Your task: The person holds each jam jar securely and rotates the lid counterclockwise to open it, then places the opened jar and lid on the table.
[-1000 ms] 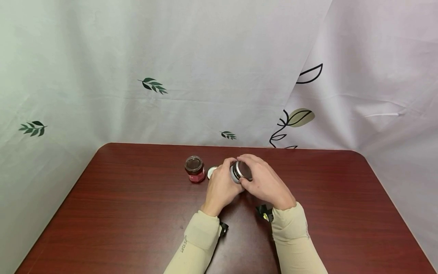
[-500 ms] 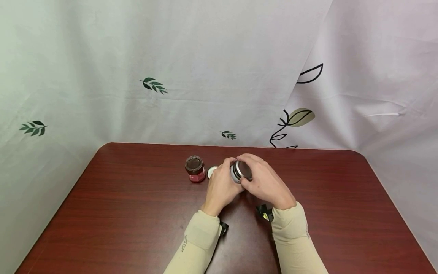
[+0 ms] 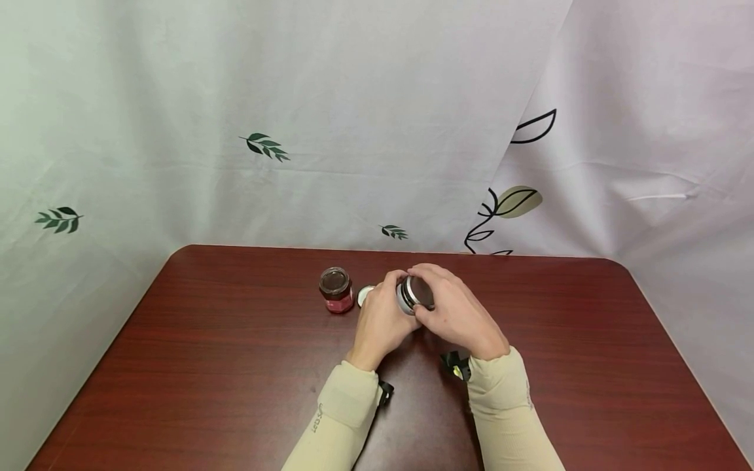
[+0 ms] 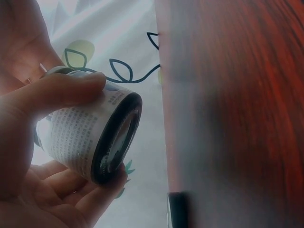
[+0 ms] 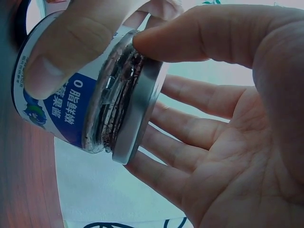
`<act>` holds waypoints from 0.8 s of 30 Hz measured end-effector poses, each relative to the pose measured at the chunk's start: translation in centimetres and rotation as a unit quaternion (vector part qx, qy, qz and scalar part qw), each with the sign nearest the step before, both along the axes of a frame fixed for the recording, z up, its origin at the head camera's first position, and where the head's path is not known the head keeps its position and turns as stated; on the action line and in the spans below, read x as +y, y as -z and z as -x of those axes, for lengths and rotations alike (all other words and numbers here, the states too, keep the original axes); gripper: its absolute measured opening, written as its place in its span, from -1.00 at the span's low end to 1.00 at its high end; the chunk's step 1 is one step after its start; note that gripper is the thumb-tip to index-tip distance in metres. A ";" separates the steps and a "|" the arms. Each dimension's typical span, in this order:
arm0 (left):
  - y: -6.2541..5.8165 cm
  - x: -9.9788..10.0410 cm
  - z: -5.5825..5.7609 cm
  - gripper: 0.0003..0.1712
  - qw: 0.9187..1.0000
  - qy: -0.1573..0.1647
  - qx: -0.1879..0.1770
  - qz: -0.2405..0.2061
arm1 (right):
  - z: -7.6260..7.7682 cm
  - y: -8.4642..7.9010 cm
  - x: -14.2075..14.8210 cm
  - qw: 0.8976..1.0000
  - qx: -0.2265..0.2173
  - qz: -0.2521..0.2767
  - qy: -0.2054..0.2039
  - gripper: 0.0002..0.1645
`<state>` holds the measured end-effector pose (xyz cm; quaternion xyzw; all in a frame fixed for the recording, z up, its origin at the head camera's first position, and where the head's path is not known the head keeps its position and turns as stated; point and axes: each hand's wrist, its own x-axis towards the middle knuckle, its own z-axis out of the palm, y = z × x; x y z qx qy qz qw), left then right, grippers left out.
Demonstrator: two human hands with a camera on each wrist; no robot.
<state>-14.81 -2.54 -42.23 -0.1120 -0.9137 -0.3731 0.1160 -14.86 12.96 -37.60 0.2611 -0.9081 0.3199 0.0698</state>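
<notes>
A glass jam jar with a blue and white label is tilted above the table, its dark base facing the left wrist camera. My left hand grips its body, thumb on one side and fingers round the other. The silver lid sits at the jar's mouth, with the glass neck showing between lid and label. My right hand holds this lid between thumb and fingers, its palm facing the lid's top. In the head view the left hand covers most of the jar.
A dark red jar with a pink label stands left of the hands. Beside it lies a small white disc, partly hidden by the left hand. The brown table ends at a hanging white cloth printed with leaves.
</notes>
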 end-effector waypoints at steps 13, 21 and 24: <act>0.0 0.0 0.0 -0.19 1.000 0.002 -0.006 -0.004 | 0.0 0.0 0.1 1.000 0.001 0.006 -0.002 -0.36; -0.1 -0.1 0.0 -0.20 1.000 0.003 -0.007 -0.010 | 0.0 0.1 0.1 1.000 0.009 0.009 -0.001 -0.36; 0.0 -0.1 0.0 -0.20 1.000 0.004 -0.008 -0.010 | 0.0 0.1 0.1 1.000 0.009 0.011 0.001 -0.36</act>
